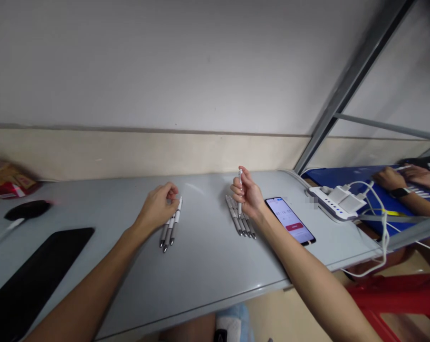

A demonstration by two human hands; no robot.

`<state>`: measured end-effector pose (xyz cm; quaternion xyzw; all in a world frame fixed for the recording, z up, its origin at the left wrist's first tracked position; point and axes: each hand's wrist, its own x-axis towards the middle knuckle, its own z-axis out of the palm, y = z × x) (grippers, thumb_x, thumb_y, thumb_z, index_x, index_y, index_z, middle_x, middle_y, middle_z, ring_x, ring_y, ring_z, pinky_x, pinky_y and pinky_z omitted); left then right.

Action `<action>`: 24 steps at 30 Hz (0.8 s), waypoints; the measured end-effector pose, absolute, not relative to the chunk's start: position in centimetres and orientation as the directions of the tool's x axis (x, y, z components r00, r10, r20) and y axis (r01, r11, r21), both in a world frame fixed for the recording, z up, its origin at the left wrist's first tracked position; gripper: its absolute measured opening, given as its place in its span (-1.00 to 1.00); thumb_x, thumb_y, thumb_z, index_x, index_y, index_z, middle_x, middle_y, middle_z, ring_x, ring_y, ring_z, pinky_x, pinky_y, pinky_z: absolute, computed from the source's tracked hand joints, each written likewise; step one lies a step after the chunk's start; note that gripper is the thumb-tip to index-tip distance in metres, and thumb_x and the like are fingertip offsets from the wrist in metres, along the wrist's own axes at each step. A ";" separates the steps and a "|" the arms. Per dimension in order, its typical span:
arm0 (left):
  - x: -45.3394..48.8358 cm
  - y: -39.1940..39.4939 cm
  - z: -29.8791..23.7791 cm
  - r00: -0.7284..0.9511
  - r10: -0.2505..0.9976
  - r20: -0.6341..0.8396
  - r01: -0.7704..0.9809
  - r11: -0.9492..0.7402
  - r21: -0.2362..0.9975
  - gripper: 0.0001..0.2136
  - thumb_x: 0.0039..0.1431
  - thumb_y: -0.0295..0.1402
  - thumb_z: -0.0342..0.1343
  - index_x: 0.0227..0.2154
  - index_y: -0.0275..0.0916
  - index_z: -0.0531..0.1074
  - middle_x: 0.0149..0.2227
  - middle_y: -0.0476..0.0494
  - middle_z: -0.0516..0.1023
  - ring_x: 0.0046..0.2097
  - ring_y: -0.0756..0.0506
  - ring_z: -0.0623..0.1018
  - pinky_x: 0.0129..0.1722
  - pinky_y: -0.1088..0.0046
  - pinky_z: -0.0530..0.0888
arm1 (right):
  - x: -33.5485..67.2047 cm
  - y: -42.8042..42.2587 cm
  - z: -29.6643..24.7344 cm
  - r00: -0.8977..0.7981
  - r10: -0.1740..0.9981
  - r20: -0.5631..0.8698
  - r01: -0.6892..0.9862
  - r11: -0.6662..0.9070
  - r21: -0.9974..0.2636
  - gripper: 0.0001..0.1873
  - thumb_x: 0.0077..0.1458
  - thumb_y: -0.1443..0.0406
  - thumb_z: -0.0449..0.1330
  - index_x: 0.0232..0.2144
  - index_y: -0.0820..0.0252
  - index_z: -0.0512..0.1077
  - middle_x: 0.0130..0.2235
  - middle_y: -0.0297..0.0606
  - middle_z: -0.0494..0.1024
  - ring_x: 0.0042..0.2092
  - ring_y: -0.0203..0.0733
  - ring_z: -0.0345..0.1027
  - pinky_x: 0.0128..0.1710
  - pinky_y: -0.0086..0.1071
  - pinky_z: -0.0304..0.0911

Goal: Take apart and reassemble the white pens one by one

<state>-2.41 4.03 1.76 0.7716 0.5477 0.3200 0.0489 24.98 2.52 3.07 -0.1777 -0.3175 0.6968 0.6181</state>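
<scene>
Your right hand holds one slim grey-white pen in a closed grip, long axis near vertical. It sits directly above the right row of pens, which lie side by side on the smooth grey tabletop, dark tips toward you. Your left hand rests well apart to the left, grip narrow, fingertips curled at the upper ends of three more pens (whether it pinches anything, you cannot tell). A lit phone lies just right of the right hand.
</scene>
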 end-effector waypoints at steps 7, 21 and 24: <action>-2.5 4.1 1.8 0.212 0.873 0.438 0.815 -0.405 0.413 -0.85 -0.06 -0.45 -0.02 -0.36 -0.18 0.31 -0.36 -0.08 0.48 -0.28 -0.10 0.48 -0.22 0.36 0.40 | 25.1 2.8 3.1 -0.208 0.971 0.119 -0.745 -0.078 -0.663 -0.90 0.17 0.29 0.13 -0.23 0.06 0.28 -0.54 -0.47 0.18 -0.60 -0.42 -0.06 -0.71 -0.60 -0.22; -2.8 4.3 1.7 0.199 0.879 0.432 0.833 -0.385 0.399 -0.88 0.01 -0.45 -0.02 -0.34 -0.20 0.34 -0.35 -0.10 0.49 -0.27 -0.11 0.49 -0.20 0.36 0.40 | 25.0 2.7 3.0 -0.218 0.971 0.098 -0.678 -0.079 -0.730 -0.71 0.14 0.36 0.12 -0.09 -0.02 0.28 -0.48 -0.43 0.27 -0.56 -0.41 0.04 -0.67 -0.62 -0.10; -2.7 4.3 1.7 0.223 0.869 0.442 0.832 -0.406 0.378 -0.81 -0.01 -0.47 -0.01 -0.28 -0.20 0.35 -0.27 -0.13 0.49 -0.16 -0.15 0.47 -0.13 0.32 0.39 | 25.1 2.7 3.1 -0.190 0.978 0.090 -0.696 -0.069 -0.714 -0.81 0.12 0.37 0.14 -0.19 0.05 0.29 -0.49 -0.43 0.27 -0.58 -0.43 -0.01 -0.69 -0.63 -0.15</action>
